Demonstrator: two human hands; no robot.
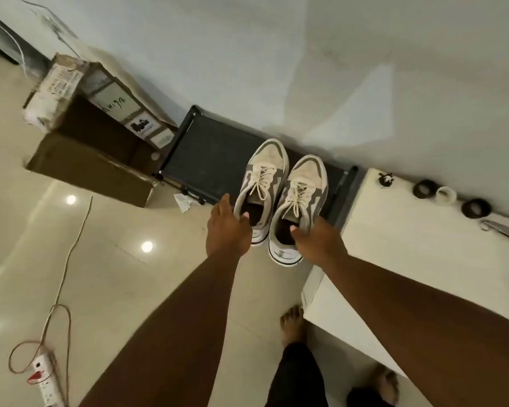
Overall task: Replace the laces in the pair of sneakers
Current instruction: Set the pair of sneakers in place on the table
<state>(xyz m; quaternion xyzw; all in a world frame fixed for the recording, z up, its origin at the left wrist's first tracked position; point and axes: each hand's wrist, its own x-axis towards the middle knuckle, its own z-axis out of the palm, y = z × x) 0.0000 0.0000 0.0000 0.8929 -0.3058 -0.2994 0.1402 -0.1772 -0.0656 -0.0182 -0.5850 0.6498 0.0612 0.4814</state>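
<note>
1. Closest in: two bare feet on the glossy cream tile floor, so the person's standing and reaching down. The right foot is half cut off by the frame's bottom edge and the white table.

2. Left hand grips the heel collar of the left grey-and-cream suede sneaker with white laces, thumb hooked inside the opening. The fingers on the outer side are hidden behind the hand.

3. Right hand does the same on the right grey-and-cream sneaker, thumb in the opening, rest wrapped round the outside. Grabbing by the heels looks like the easy way to carry both at once, toes pointing away.

4. The pair sits side by side, touching, over the near edge of the low black metal-framed shoe rack against the wall. Can't tell if the soles rest on it or hang just above. Old laces are fully threaded and tied, so nothing's been replaced yet, I'd say.

5. Right side: a white table with dark tape rolls, probably where the sneakers are headed. No new laces visible anywhere.

6. Far left: an open brown cardboard box, inside too dark to read. A white power strip with red cable trails off frame.
</note>
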